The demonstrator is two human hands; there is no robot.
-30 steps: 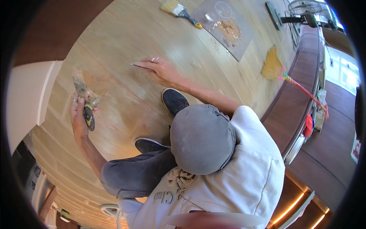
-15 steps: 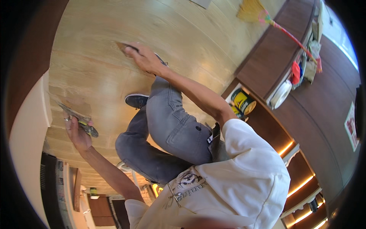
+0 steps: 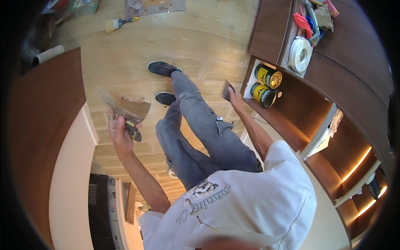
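My left hand (image 3: pixel 121 137) grips a wide putty knife (image 3: pixel 142 111) by its dark and yellowish handle. Brown paste lies along the blade, which is held over the wood-look floor (image 3: pixel 200 39). In my right hand (image 3: pixel 236 101) is a small, dark, flat spreader (image 3: pixel 226 91), its blade tilted up, apart from the floor beside the shelf unit. Both sets of fingers are closed round their tools. Pale smears show on the floor around my shoes (image 3: pixel 163 68).
Two yellow-and-green cans (image 3: pixel 268 76) stand in the brown shelf unit (image 3: pixel 304 110) at right. Rolls of white tape (image 3: pixel 300 54) and cloths lie on its top. A paintbrush (image 3: pixel 118 24) and a stained board (image 3: pixel 166 6) are on the floor ahead. A brown panel (image 3: pixel 54 112) rises at left.
I have risen from a crouch and my view has turned. My right hand has lifted the spreader off the floor and moved right. The putty knife remains in my left hand.
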